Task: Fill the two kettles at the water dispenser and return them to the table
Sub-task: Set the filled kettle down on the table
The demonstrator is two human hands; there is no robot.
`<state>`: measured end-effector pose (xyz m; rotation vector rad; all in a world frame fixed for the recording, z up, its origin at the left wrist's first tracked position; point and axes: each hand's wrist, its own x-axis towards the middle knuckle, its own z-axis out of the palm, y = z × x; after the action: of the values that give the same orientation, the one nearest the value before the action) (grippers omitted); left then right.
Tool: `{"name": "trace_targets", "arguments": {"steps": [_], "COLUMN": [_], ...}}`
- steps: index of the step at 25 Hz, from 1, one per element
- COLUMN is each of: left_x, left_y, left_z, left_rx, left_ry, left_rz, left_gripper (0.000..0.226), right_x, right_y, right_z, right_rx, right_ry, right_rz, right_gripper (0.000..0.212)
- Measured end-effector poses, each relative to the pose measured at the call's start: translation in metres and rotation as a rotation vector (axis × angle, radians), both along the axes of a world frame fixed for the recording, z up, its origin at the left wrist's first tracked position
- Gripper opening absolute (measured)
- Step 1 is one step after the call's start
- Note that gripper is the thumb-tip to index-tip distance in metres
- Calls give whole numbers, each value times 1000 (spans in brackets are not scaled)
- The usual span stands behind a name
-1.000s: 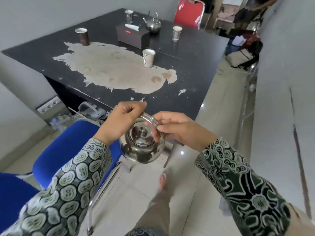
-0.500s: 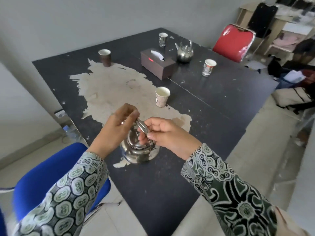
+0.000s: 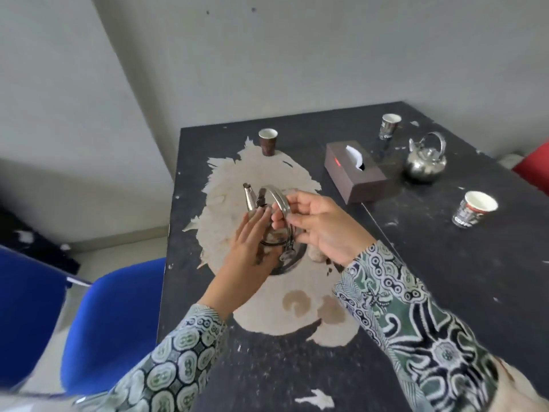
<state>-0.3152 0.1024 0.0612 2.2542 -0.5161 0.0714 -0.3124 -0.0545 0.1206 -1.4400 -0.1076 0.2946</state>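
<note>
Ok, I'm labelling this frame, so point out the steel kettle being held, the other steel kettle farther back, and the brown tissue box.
Held steel kettle (image 3: 249, 197), head view, on its spout.
Far steel kettle (image 3: 425, 165), head view, on its round body.
Brown tissue box (image 3: 366, 185), head view, on its near side.

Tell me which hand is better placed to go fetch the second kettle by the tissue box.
Right, probably. The second kettle stands far right on the table, beyond the tissue box, on the right hand's side. That hand pinches the near kettle's handle; the left hand lies flat against its body, farther away.
</note>
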Motion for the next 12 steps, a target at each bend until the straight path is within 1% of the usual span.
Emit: {"name": "trace_targets", "arguments": {"steps": [4, 7, 9, 12], "left_x": [25, 55, 80, 122], "left_y": [-41, -65, -75, -84], "left_z": [14, 22, 22, 11], "left_rx": [95, 184, 212, 285], "left_ry": [-111, -190, -202, -178], "left_rz": [74, 101, 103, 104], "left_gripper": [75, 82, 86, 86], "right_x": [36, 72, 97, 134], "right_y": [-34, -51, -58, -64], "right_z": [26, 43, 48, 40], "right_rx": [45, 25, 7, -30], "right_ry": [-10, 0, 20, 61], "right_rz": [24, 16, 6, 3], "right_gripper": [22, 26, 26, 22]}}
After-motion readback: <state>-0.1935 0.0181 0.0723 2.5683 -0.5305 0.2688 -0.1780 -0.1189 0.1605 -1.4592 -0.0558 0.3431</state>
